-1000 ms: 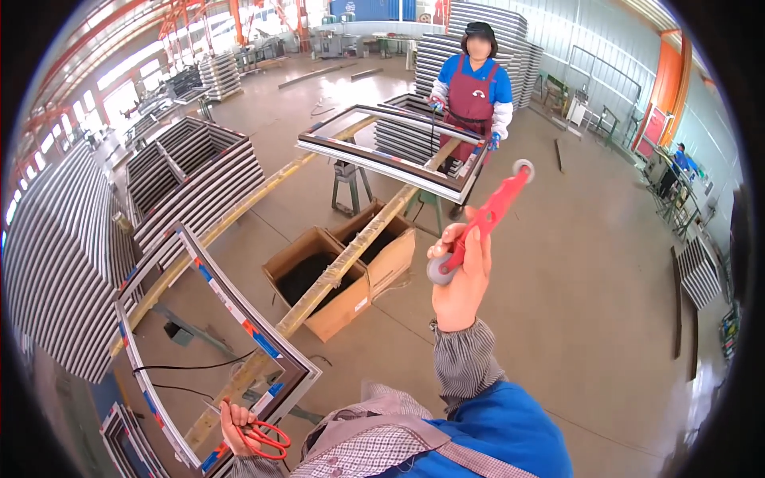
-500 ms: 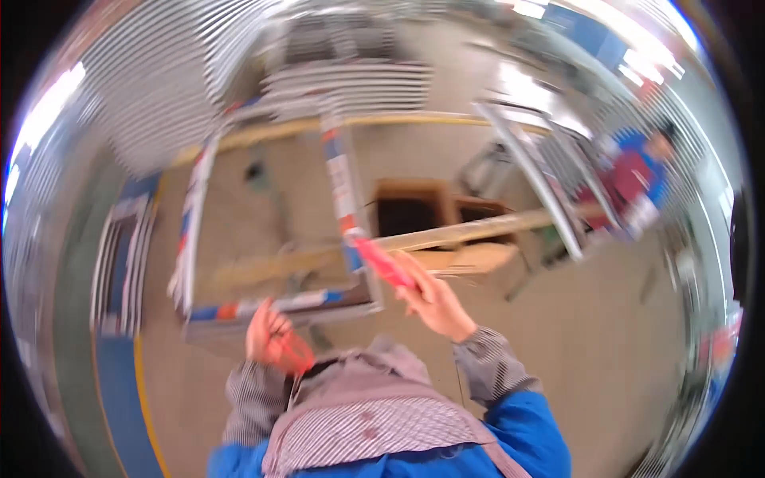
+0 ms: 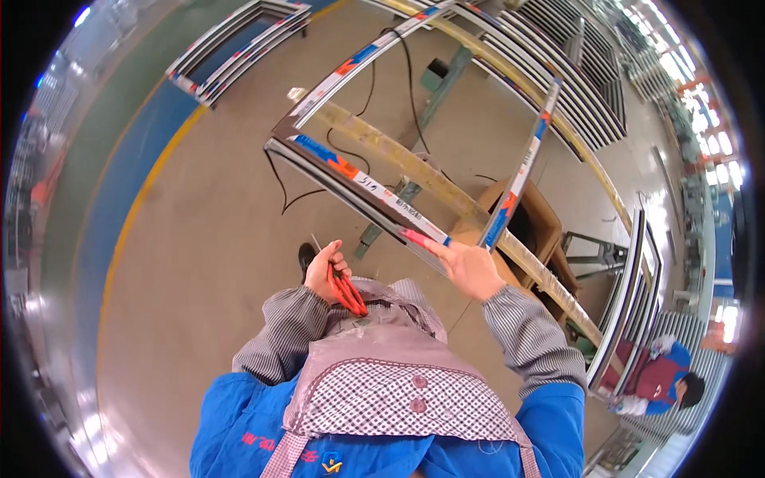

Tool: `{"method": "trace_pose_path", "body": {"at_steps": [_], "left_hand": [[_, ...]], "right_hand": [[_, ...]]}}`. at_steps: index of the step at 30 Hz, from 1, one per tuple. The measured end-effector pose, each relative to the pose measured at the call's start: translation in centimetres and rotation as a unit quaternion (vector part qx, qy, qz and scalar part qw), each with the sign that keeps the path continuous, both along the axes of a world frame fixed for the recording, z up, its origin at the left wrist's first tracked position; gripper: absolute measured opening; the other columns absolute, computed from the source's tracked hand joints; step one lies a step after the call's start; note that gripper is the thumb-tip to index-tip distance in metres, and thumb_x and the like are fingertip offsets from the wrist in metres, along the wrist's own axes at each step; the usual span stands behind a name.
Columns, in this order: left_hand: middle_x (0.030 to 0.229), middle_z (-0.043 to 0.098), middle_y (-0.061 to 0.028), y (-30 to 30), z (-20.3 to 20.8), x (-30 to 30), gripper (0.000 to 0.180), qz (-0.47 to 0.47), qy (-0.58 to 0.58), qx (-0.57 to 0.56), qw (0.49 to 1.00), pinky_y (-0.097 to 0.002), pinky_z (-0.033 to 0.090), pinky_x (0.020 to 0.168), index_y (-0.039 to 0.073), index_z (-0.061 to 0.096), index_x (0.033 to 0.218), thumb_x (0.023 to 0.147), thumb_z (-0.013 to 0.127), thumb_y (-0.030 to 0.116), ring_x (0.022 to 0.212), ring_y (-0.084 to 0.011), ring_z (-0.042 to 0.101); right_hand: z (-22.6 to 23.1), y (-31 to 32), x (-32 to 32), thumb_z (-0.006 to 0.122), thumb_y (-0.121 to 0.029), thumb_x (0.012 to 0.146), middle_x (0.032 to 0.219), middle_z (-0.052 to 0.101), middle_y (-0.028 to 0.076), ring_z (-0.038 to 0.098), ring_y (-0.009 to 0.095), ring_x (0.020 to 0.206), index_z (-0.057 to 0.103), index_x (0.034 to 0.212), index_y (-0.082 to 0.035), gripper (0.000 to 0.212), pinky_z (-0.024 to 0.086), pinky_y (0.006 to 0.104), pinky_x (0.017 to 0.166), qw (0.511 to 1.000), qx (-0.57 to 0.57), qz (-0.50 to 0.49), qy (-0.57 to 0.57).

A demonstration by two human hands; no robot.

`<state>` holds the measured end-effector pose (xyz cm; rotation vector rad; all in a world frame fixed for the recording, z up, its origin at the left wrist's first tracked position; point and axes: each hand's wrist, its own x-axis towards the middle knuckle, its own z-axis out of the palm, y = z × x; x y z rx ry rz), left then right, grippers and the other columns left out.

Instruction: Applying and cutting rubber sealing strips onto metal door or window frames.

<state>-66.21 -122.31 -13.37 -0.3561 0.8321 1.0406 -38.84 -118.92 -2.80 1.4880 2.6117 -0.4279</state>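
My left hand (image 3: 323, 271) is closed around red-handled scissors (image 3: 347, 293) in front of my apron; a thin metal tip pokes out above the fingers. My right hand (image 3: 476, 272) is at the near right corner of a large rectangular metal frame (image 3: 351, 191). Its fingers are closed on a slim pink-red object (image 3: 421, 239), which lies along the frame's near bar; its exact kind is hard to make out. Blue, white and orange printed film covers the frame's bars. The frame rests on yellowish padded rails (image 3: 390, 155).
Cardboard boxes (image 3: 542, 219) stand under the right rail. More frames are stacked at the far left (image 3: 239, 48) and the far right (image 3: 574, 72). At the right a co-worker (image 3: 657, 374) is beside leaning frames (image 3: 629, 295). Black cables (image 3: 414, 95) hang within the frame.
My view has swung, so the frame now appears turned and further right. My right hand, with the pink-red object, has moved from the frame's right side bar to its near bar. The scissors stay in my left hand.
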Motion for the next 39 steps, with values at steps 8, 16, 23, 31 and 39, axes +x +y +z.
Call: {"method": "trace_pose_path", "body": {"at_steps": [8, 16, 23, 31, 39], "left_hand": [[0.056, 0.035, 0.005, 0.6, 0.5, -0.1, 0.015, 0.044, 0.0, 0.008, 0.999, -0.023, 0.034, 0.049, 0.012, 0.046, 0.098, 0.088, 0.049, 0.022, 0.049, -0.0075, 0.035], [0.059, 0.037, 0.0041, 2.4, 0.3, -0.2, 0.013, 0.039, 0.006, -0.009, 0.999, -0.0236, 0.032, 0.047, 0.011, 0.048, 0.094, 0.086, 0.05, 0.021, 0.049, -0.0077, 0.034], [0.059, 0.039, 0.0038, 3.0, -0.8, -4.3, 0.013, 0.092, 0.006, -0.04, 0.995, -0.0235, 0.033, 0.047, 0.012, 0.048, 0.096, 0.087, 0.048, 0.021, 0.049, -0.0075, 0.035], [0.059, 0.037, 0.0051, 7.1, 0.6, -8.5, 0.016, 0.061, 0.012, 0.006, 0.998, -0.0226, 0.034, 0.048, 0.011, 0.046, 0.1, 0.088, 0.048, 0.022, 0.05, -0.0067, 0.035], [0.059, 0.037, 0.0049, 10.3, -0.7, -13.8, 0.016, 0.054, 0.007, -0.023, 0.998, -0.0226, 0.034, 0.047, 0.011, 0.046, 0.1, 0.088, 0.047, 0.022, 0.05, -0.0064, 0.036]], "right_hand": [[2.1, 2.7, -4.7, 0.046, -0.012, 0.08, 0.074, 0.057, 0.011, 0.057, 0.027, 0.056, 0.04, 0.125, -0.029, 0.048, 0.045, 0.0382, 0.046, 0.992, -0.008, 0.088, -0.095], [-0.7, 6.7, -10.4, 0.046, -0.008, 0.074, 0.063, 0.058, 0.01, 0.059, 0.025, 0.055, 0.033, 0.129, -0.035, 0.062, 0.047, 0.0372, 0.046, 0.988, 0.051, 0.107, -0.103], [2.5, 5.9, -9.3, 0.043, -0.007, 0.075, 0.062, 0.056, 0.011, 0.059, 0.027, 0.056, 0.035, 0.128, -0.034, 0.06, 0.047, 0.0388, 0.047, 0.98, -0.053, 0.109, -0.156], [0.7, 10.8, -18.4, 0.042, -0.008, 0.078, 0.065, 0.057, 0.012, 0.058, 0.028, 0.056, 0.031, 0.129, -0.037, 0.06, 0.046, 0.0412, 0.047, 0.988, -0.021, 0.097, -0.114], [0.1, 14.2, -24.5, 0.042, -0.008, 0.078, 0.072, 0.059, 0.012, 0.06, 0.028, 0.063, 0.034, 0.127, -0.037, 0.058, 0.048, 0.0386, 0.051, 0.994, 0.014, 0.082, -0.076]]}}
